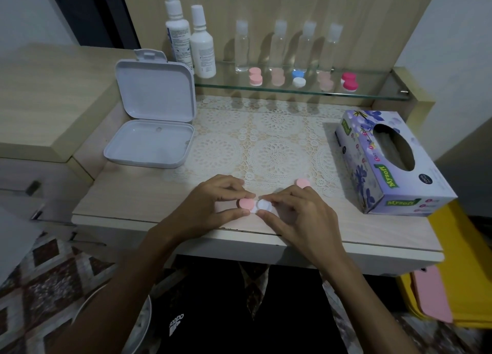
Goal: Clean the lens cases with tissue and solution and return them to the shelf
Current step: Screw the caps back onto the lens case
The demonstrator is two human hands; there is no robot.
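both hands are meeting over the near edge of the surface (pixel 138 207), holding one lens case (pixel 255 205) between them. the left hand (pixel 213 202) is pinching the end with the pink cap (pixel 246 203), thumb below and fingertips above it. the right hand (pixel 300 212) is pinching the other end, where the white well (pixel 265 204) is sitting uncapped, with its fingers curled round it. a loose pink cap (pixel 303 183) is lying on the lace mat (pixel 266 146) just beyond the right hand's fingers.

at the back, a glass shelf (pixel 372 92) is carrying five more lens cases in a row: a pink one (pixel 255 76), a pale peach one (pixel 278 77), a blue and white one (pixel 298 78), another pale peach one (pixel 325 81) and a bright pink one (pixel 349 81). four clear bottles (pixel 242 47) are standing behind them, and two white solution bottles (pixel 186 39) are standing at the shelf's left end. an open white hinged box (pixel 151 124) is resting on the left of the surface, well apart from the hands. a tissue box (pixel 386 162) is sitting on the right, its oval opening facing up.
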